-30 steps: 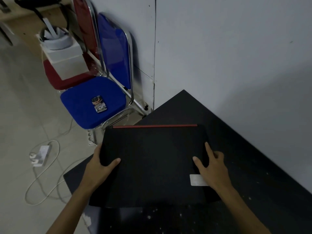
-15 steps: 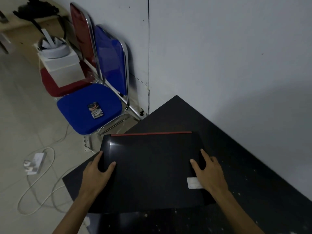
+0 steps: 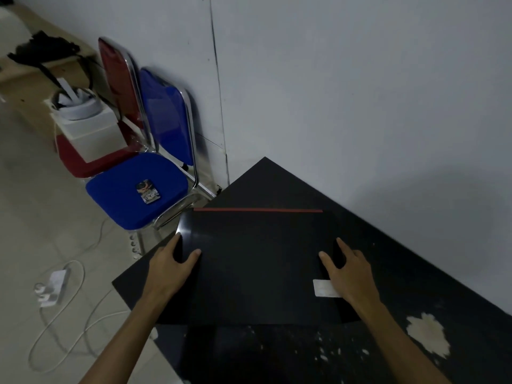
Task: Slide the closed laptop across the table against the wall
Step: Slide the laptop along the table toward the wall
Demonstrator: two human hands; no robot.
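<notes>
A closed black laptop point(image 3: 257, 261) with a red strip along its far edge lies flat on the black table point(image 3: 401, 273). Its far left corner hangs over the table's left edge. My left hand point(image 3: 169, 264) grips the laptop's left side, thumb on the lid. My right hand point(image 3: 350, 273) grips the right side, resting over a white sticker point(image 3: 322, 288). The grey wall point(image 3: 360, 106) runs along the table's far right edge, and a strip of bare tabletop lies between it and the laptop.
A blue chair point(image 3: 138, 195) with a small card on its seat stands left of the table, a red chair point(image 3: 83, 159) with a white box behind it. A white power strip point(image 3: 51, 286) and cable lie on the floor. White chips point(image 3: 428, 333) mark the tabletop.
My view has shifted, so the laptop and table sit further right in frame. Both hands keep the same grip on the laptop's sides; whether the laptop slid on the table I cannot tell.
</notes>
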